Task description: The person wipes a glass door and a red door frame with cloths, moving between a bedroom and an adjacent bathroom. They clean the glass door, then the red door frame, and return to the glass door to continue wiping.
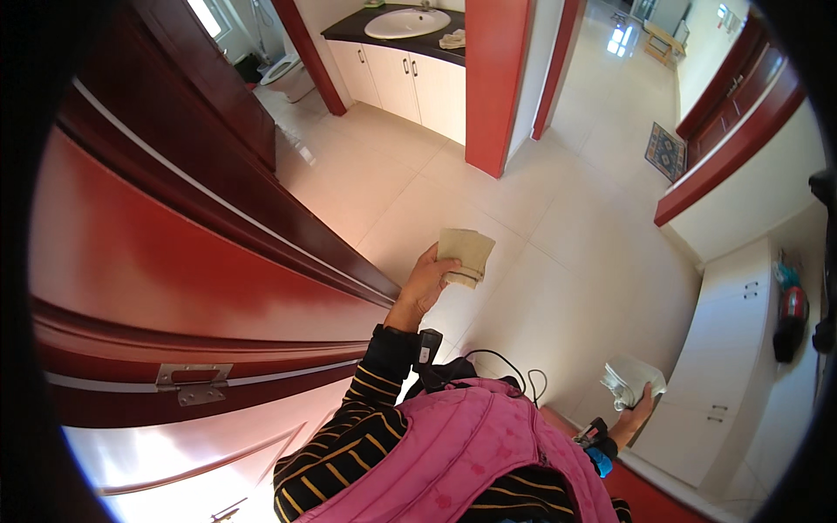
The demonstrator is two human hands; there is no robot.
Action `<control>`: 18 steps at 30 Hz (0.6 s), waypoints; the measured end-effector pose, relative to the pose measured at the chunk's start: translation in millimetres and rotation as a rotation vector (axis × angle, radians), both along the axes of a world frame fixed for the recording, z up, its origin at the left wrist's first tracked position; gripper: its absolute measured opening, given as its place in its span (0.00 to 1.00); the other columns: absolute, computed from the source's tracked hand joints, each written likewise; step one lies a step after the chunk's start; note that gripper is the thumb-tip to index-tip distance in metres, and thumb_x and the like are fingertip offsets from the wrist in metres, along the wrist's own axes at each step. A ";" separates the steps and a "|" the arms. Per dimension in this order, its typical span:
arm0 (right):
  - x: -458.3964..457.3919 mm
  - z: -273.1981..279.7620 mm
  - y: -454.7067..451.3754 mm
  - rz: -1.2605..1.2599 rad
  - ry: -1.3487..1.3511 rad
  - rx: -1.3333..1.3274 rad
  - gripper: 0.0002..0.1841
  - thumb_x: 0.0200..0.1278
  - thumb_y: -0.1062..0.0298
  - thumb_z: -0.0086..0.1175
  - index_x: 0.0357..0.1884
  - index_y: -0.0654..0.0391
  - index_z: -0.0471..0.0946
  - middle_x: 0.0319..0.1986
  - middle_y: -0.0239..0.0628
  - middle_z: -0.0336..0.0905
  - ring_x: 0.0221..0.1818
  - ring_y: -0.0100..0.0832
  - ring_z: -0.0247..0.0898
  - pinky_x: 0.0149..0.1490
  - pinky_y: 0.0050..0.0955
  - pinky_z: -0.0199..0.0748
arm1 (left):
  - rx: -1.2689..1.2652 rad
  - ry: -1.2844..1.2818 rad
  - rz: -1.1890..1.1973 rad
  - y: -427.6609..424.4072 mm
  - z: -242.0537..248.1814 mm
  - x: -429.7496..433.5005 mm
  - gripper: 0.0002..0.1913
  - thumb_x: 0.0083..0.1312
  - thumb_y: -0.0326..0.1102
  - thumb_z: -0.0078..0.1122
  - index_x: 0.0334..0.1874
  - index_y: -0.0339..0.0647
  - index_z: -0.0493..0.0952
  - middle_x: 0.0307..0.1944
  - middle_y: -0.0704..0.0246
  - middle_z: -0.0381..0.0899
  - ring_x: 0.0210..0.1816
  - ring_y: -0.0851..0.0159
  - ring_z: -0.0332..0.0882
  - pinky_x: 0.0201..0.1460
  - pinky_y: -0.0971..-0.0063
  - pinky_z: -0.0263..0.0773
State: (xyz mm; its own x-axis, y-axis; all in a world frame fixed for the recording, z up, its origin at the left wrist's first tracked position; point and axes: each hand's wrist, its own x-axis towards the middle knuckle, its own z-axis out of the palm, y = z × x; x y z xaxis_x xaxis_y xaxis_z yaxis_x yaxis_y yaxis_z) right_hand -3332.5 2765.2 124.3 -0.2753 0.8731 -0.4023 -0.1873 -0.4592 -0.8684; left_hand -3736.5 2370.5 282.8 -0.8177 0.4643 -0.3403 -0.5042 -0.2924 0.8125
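Observation:
My left hand [428,278] grips a folded beige cloth [465,252] by its lower left side, near the middle of the view. At the lower right, a folded pale cloth [631,379] with ragged edges is held in my right hand [639,408]. The two hands are wide apart, with the tiled floor [523,294] below and between them. Both cloths are clear of any surface, as far as can be seen. A black device is strapped at each wrist.
A red door frame [196,255] with a metal hinge [194,382] stands close on the left. Ahead are a washbasin [407,23] on a dark counter and a red pillar [497,85]. White cabinets [713,353] stand at right; a patterned mat [667,151] lies by a far door.

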 end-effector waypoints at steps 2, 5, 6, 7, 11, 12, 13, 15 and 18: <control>-30.6 2.4 -6.3 0.035 -0.010 -0.026 0.26 0.64 0.60 0.57 0.59 0.64 0.69 0.48 0.43 0.76 0.46 0.40 0.76 0.48 0.37 0.77 | -0.026 -0.020 0.026 -8.7 3.3 -10.4 0.23 0.61 0.19 0.50 0.60 0.31 0.67 0.51 0.60 0.77 0.49 0.60 0.79 0.52 0.69 0.77; -65.2 20.3 4.2 0.046 -0.069 -0.050 0.25 0.64 0.60 0.56 0.59 0.65 0.69 0.48 0.43 0.76 0.47 0.40 0.76 0.49 0.37 0.77 | -0.022 -0.034 0.074 -10.6 11.1 -20.7 0.23 0.61 0.20 0.51 0.60 0.32 0.67 0.51 0.60 0.77 0.50 0.61 0.79 0.52 0.71 0.77; -74.7 26.0 5.8 0.051 -0.080 -0.070 0.25 0.64 0.60 0.56 0.59 0.65 0.69 0.48 0.43 0.76 0.47 0.40 0.76 0.49 0.37 0.77 | -0.009 -0.050 0.083 -12.1 14.7 -24.8 0.23 0.61 0.20 0.51 0.60 0.32 0.67 0.51 0.60 0.77 0.50 0.61 0.79 0.52 0.71 0.77; -85.3 30.0 8.8 0.056 -0.090 -0.088 0.25 0.65 0.59 0.56 0.58 0.66 0.69 0.48 0.43 0.76 0.47 0.40 0.76 0.49 0.37 0.77 | -0.014 -0.036 0.107 -13.7 18.4 -30.1 0.22 0.61 0.20 0.52 0.60 0.31 0.67 0.51 0.60 0.77 0.49 0.61 0.79 0.51 0.72 0.77; -131.9 28.8 34.0 0.059 -0.071 -0.117 0.26 0.64 0.59 0.57 0.58 0.67 0.69 0.48 0.43 0.76 0.47 0.40 0.76 0.48 0.37 0.78 | 0.014 -0.028 0.134 -12.5 25.4 -72.2 0.21 0.61 0.21 0.52 0.58 0.31 0.68 0.50 0.60 0.77 0.48 0.62 0.79 0.49 0.73 0.77; -142.3 24.0 45.0 0.080 -0.057 -0.122 0.26 0.64 0.59 0.57 0.58 0.67 0.69 0.48 0.43 0.76 0.47 0.40 0.76 0.48 0.37 0.78 | 0.036 -0.032 0.136 -9.2 24.2 -82.3 0.21 0.61 0.21 0.52 0.58 0.30 0.68 0.49 0.60 0.77 0.48 0.62 0.79 0.49 0.73 0.78; -156.0 18.5 57.1 0.102 -0.043 -0.127 0.26 0.64 0.60 0.57 0.58 0.67 0.69 0.48 0.43 0.76 0.47 0.40 0.76 0.48 0.37 0.78 | 0.038 -0.023 0.163 -4.3 22.5 -93.6 0.20 0.61 0.21 0.52 0.58 0.30 0.68 0.48 0.59 0.77 0.47 0.61 0.80 0.48 0.71 0.78; -185.6 4.4 84.1 0.119 -0.026 -0.113 0.25 0.64 0.61 0.57 0.58 0.66 0.70 0.48 0.43 0.76 0.48 0.40 0.75 0.48 0.37 0.77 | 0.074 -0.006 0.210 11.0 20.1 -117.4 0.20 0.61 0.20 0.50 0.57 0.29 0.67 0.46 0.57 0.78 0.44 0.57 0.82 0.46 0.67 0.80; -237.3 -8.0 116.8 0.145 0.031 -0.078 0.24 0.63 0.63 0.57 0.58 0.66 0.70 0.48 0.42 0.76 0.48 0.39 0.75 0.49 0.36 0.77 | 0.012 -0.013 0.288 29.4 24.7 -149.6 0.18 0.63 0.23 0.53 0.56 0.30 0.68 0.45 0.59 0.78 0.42 0.59 0.82 0.45 0.68 0.80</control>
